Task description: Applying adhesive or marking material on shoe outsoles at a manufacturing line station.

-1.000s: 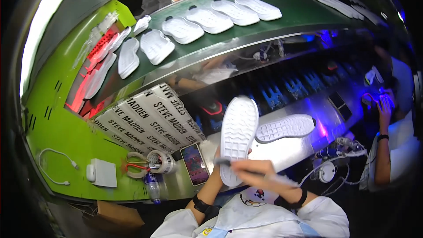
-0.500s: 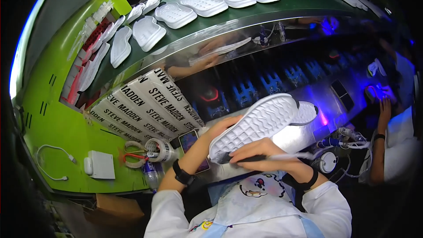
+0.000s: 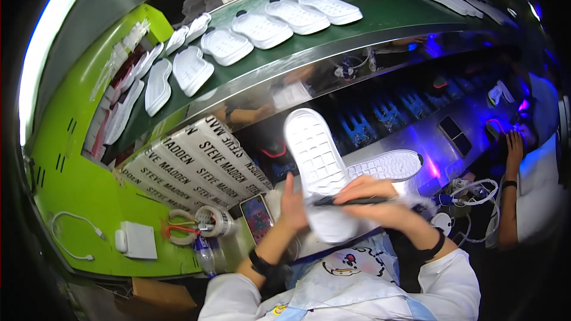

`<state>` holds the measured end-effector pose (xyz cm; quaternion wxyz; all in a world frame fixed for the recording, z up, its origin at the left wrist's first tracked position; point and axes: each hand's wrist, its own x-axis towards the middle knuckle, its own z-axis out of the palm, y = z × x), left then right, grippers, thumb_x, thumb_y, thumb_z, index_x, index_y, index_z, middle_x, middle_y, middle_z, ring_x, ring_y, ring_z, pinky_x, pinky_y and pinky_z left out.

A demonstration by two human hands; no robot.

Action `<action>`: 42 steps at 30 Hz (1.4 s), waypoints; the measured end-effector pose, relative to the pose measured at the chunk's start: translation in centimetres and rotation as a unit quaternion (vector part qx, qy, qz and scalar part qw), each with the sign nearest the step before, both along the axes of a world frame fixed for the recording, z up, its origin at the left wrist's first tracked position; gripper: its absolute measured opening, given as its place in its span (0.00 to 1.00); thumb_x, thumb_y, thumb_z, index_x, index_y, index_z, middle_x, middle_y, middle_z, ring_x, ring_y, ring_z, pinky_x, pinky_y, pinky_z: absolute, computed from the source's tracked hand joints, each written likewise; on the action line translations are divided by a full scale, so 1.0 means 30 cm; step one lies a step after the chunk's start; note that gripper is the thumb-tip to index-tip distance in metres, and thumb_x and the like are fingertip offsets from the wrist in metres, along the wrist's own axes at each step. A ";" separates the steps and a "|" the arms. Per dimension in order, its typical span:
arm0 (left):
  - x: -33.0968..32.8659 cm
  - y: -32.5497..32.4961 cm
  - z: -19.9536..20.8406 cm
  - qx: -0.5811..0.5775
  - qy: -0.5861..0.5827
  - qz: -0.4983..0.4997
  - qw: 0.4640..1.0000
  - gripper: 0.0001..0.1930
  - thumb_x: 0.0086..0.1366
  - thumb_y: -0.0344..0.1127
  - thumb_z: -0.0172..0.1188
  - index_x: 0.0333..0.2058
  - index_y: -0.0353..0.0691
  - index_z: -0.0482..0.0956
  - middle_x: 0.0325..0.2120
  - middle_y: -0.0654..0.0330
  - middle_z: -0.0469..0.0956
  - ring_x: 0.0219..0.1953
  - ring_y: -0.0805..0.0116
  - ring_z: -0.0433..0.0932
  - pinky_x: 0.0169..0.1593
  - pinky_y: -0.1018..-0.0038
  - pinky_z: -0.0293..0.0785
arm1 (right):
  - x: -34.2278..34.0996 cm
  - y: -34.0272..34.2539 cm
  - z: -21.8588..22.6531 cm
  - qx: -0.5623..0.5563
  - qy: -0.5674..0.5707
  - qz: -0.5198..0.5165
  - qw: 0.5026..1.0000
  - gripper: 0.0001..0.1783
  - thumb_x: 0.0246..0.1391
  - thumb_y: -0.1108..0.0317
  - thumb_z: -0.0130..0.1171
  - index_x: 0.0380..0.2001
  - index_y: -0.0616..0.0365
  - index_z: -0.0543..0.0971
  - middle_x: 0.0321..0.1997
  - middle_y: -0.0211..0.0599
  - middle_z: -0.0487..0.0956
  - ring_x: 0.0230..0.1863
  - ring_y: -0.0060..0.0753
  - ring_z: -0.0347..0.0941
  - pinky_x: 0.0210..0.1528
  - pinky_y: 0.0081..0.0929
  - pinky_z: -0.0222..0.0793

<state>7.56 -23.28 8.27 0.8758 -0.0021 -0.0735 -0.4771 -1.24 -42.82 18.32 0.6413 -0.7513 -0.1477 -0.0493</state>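
Note:
A white shoe sole [image 3: 320,154] stands tilted in front of me, its grooved face toward me and its lower end blurred by motion. My left hand [image 3: 291,209] grips it by the left edge, thumb raised and the other fingers largely hidden. In my right hand [image 3: 372,199] is a slim brush with a black handle [image 3: 355,201], lying across the sole's lower half. The brush's tip is smeared where it meets the sole. Just right of it, a second white sole [image 3: 386,165] lies on the metal bench [image 3: 380,145].
Several white soles [image 3: 262,28] line the green conveyor belt [image 3: 380,30] beyond the bench. A patterned white sheet [image 3: 193,157] stands at left. Near it are tape rolls [image 3: 215,221], scissors [image 3: 181,227], a bottle [image 3: 205,249] and a phone [image 3: 256,219]. A co-worker's hand [image 3: 514,145] is at right.
The held sole has swung from a rightward slant to nearly upright. The brush has moved from its lower left end to across its lower middle. My view has shifted, uncovering more of the second sole.

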 end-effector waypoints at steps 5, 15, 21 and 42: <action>-0.090 -0.044 -0.040 -0.068 -0.011 0.003 0.998 0.38 0.59 0.60 0.43 0.62 0.43 0.53 0.60 0.49 0.56 0.59 0.48 0.60 0.61 0.54 0.56 | 0.095 0.060 -0.068 -0.016 -0.105 -0.255 0.961 0.13 0.39 0.73 0.65 0.33 0.58 0.81 0.30 0.36 0.80 0.32 0.30 0.73 0.35 0.28 0.69; 0.014 -0.045 0.000 0.014 0.033 0.085 0.996 0.38 0.60 0.58 0.45 0.62 0.39 0.52 0.56 0.43 0.60 0.51 0.42 0.64 0.51 0.52 0.68 | -0.005 0.157 -0.091 -0.062 -0.126 0.077 0.987 0.11 0.40 0.75 0.59 0.33 0.57 0.81 0.31 0.41 0.80 0.35 0.37 0.76 0.39 0.27 0.70; 0.037 -0.034 0.106 0.086 -0.057 -0.002 0.995 0.38 0.59 0.60 0.39 0.59 0.35 0.57 0.47 0.35 0.68 0.43 0.43 0.74 0.45 0.55 0.74 | 0.028 0.125 -0.075 0.031 0.090 0.155 0.983 0.08 0.53 0.68 0.57 0.34 0.60 0.81 0.26 0.34 0.80 0.23 0.17 0.74 0.27 0.16 0.69; 0.095 -0.069 0.264 0.447 -0.146 -0.285 0.835 0.18 0.57 0.45 0.58 0.40 0.38 0.77 0.32 0.57 0.78 0.31 0.71 0.78 0.35 0.79 0.74 | 0.035 0.006 -0.031 -0.071 -0.074 0.241 0.965 0.07 0.51 0.72 0.53 0.31 0.62 0.79 0.32 0.37 0.78 0.36 0.32 0.74 0.38 0.23 0.69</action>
